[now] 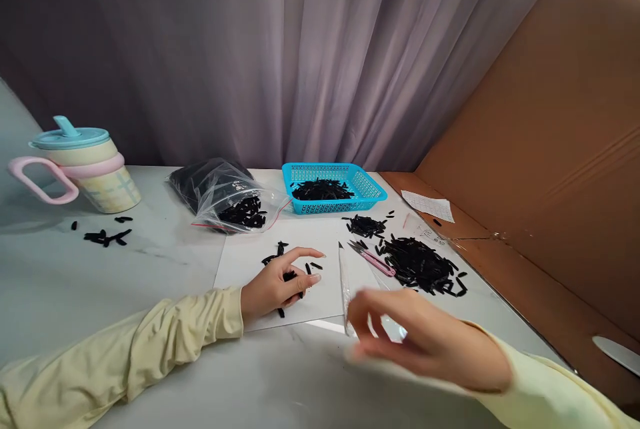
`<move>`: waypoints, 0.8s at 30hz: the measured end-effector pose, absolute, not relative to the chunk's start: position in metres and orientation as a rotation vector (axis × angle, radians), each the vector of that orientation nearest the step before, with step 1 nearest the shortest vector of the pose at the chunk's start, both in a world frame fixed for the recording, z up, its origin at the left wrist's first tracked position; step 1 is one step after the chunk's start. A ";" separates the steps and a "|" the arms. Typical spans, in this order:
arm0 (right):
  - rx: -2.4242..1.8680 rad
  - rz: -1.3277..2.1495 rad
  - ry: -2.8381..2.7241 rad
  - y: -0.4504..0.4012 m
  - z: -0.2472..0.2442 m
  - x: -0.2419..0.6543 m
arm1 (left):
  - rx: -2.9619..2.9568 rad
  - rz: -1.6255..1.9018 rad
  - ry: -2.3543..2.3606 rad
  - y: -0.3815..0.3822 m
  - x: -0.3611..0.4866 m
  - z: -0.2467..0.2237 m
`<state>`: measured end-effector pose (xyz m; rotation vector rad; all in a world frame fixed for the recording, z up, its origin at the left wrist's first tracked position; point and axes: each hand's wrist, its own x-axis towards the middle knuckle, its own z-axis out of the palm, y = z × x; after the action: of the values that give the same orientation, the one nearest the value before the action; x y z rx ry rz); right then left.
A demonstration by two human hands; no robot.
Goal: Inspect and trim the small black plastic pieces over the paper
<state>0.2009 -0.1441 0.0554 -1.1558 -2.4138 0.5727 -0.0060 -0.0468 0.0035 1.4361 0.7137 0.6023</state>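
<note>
My left hand [280,282] rests over a white paper sheet [320,302], its index finger and thumb apart. Several small black pieces [290,276] sit under its palm and curled fingers. Two more black pieces [316,266] lie just beyond its fingertips. To the right, my right hand [400,329] hovers above the table, blurred by motion, so whether anything is between its fingers cannot be made out. A white pen-like tool [344,276] with a dark tip lies near it, beside pink-handled snips [377,261].
A large pile of black pieces [423,266] and a smaller one [367,226] lie at the right. Behind are a blue basket [370,189] and a zip bag [215,189]. A cup [107,182] stands far left; a cardboard wall [540,149] borders the right.
</note>
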 end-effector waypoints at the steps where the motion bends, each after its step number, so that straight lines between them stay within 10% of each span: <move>1: -1.172 0.673 -2.370 -0.126 0.052 0.195 | 1.428 0.595 0.706 -0.046 -0.006 0.004; 24: -1.059 1.123 -1.909 -0.088 -0.001 0.171 | 1.422 0.515 0.628 -0.045 -0.010 0.005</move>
<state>0.1708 -0.0876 -0.0009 -1.0587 -1.9089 1.1229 -0.0101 -0.0452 0.0047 1.4225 0.6276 0.5149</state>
